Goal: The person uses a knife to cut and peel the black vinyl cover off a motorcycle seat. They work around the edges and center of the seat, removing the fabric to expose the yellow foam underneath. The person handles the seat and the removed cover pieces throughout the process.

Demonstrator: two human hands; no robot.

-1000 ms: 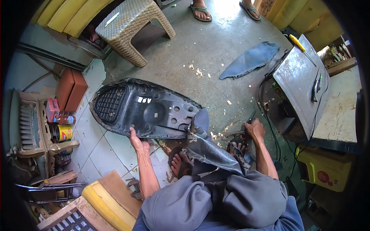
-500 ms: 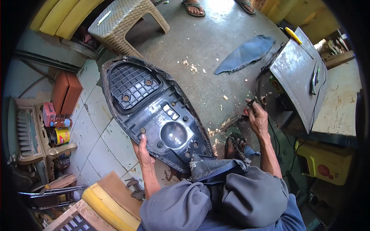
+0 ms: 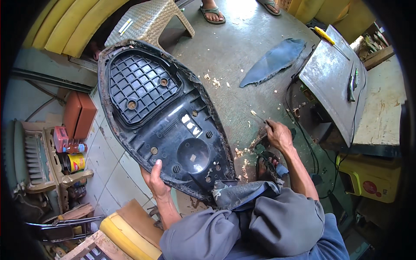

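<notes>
A black plastic motorcycle seat base (image 3: 173, 134) lies underside up across my lap and leans away to the left. Its ribbed wide end points to the far left, and ragged material runs along its rim. My left hand (image 3: 157, 184) grips the left edge, thumb on top and fingers hidden underneath. Loose grey cover material (image 3: 247, 193) hangs folded at the near end, against my knees. Off the right side of the seat, apart from it, my right hand (image 3: 280, 135) is closed around a thin-shafted hand tool (image 3: 260, 118). The tool's handle is mostly hidden in the fist.
A blue-grey offcut (image 3: 275, 61) and pale scraps (image 3: 215, 81) lie on the floor. On the right, a metal panel (image 3: 323, 71) carries a yellow-handled screwdriver (image 3: 325, 35). A woven-pattern stool (image 3: 149, 21) and another person's sandalled foot (image 3: 212, 15) are at the far side.
The seat base has risen and shifted slightly left, along with my left hand. My right hand has moved left toward it, its tool now pointing up and left.
</notes>
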